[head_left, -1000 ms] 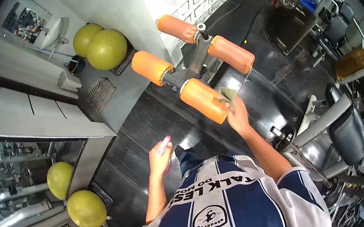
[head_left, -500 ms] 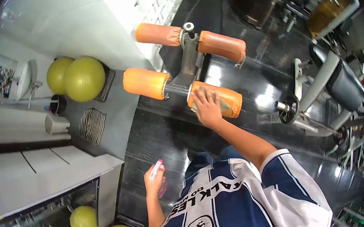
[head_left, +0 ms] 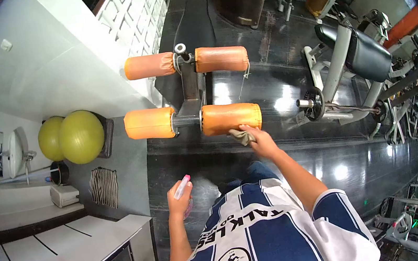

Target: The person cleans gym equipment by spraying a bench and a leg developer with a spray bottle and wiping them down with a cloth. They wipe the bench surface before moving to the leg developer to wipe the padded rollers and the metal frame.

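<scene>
My right hand (head_left: 263, 142) grips a greenish-grey cloth (head_left: 242, 136) at the lower right edge of the near right orange roller pad (head_left: 228, 117). The fingertips touch the pad's covering. Left of it, on the same metal bar, sits the near left orange pad (head_left: 150, 124). Beyond are two duller orange pads, the far left pad (head_left: 152, 65) and the far right pad (head_left: 222, 58), with a loose string hanging from the latter. Low in front of my body, my left hand (head_left: 178, 200) is closed around a spray bottle (head_left: 181, 187) with a white and pink top; its body is mostly hidden.
Yellow-green exercise balls (head_left: 82, 136) stand left by the wall. A striped mat (head_left: 104, 188) lies on the grey floor. At right stands a weight machine with a black pad (head_left: 368, 59) and a barbell plate (head_left: 314, 104). A white-topped cabinet (head_left: 65, 244) is at lower left.
My right hand has slid from the top of the near right pad to its lower edge, with the cloth. The view has turned and shifted; my left hand still holds the bottle.
</scene>
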Tool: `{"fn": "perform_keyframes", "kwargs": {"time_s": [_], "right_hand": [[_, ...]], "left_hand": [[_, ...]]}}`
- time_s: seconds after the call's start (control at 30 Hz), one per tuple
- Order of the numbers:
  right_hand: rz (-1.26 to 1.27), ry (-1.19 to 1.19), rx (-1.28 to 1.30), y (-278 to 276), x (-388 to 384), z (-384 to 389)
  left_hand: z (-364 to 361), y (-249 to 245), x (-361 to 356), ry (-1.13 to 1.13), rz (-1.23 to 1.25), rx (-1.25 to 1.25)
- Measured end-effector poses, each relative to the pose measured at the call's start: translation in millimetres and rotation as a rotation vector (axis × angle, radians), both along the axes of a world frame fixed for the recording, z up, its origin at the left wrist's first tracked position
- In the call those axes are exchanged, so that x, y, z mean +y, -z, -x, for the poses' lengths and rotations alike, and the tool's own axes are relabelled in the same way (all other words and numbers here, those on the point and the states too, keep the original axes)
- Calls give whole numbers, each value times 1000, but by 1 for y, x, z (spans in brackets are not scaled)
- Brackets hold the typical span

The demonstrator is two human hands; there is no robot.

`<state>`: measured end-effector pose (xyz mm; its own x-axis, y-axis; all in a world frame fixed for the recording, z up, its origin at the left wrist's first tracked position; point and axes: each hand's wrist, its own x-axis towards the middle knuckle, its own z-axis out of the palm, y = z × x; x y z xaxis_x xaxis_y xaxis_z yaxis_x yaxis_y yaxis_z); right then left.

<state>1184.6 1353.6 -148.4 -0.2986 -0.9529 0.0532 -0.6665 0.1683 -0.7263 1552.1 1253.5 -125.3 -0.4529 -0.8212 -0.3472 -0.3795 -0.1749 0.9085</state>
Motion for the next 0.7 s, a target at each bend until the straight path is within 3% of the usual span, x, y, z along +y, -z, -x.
{"fn": "perform_keyframes", "kwargs": {"time_s": [0.03, 0.1, 0.17, 0.23, 0.3, 0.43, 0.53, 0.6, 0.63, 0.7], "right_hand": [[-1, 9, 3, 0, 7, 7], [-240, 385, -176, -34, 10, 16], [-44, 533, -141, -45, 14, 26], [-84, 583, -262, -50, 3, 30], [52, 520, 148, -29, -18, 25], [-236, 344, 472, 2, -97, -48], [-243, 233, 357, -4, -139, -61], [-79, -44, 327, -2, -157, -62], [-78, -40, 317, -1, -163, -65], [-78, -282, 93, -4, -175, -66]], "left_hand": [[1, 2, -3, 19, 3, 5], [10, -4, -6, 7, 39, -4], [18, -5, -11, -12, 71, -17], [23, -1, -15, -53, 24, -12], [29, -9, -20, -62, 30, -32], [34, -29, -28, -140, 10, -45], [37, -35, -36, -184, -72, -17], [39, -25, -43, -168, -71, -52], [40, -20, -48, -151, -61, -76], [57, -24, -61, -124, -15, -98]]}}
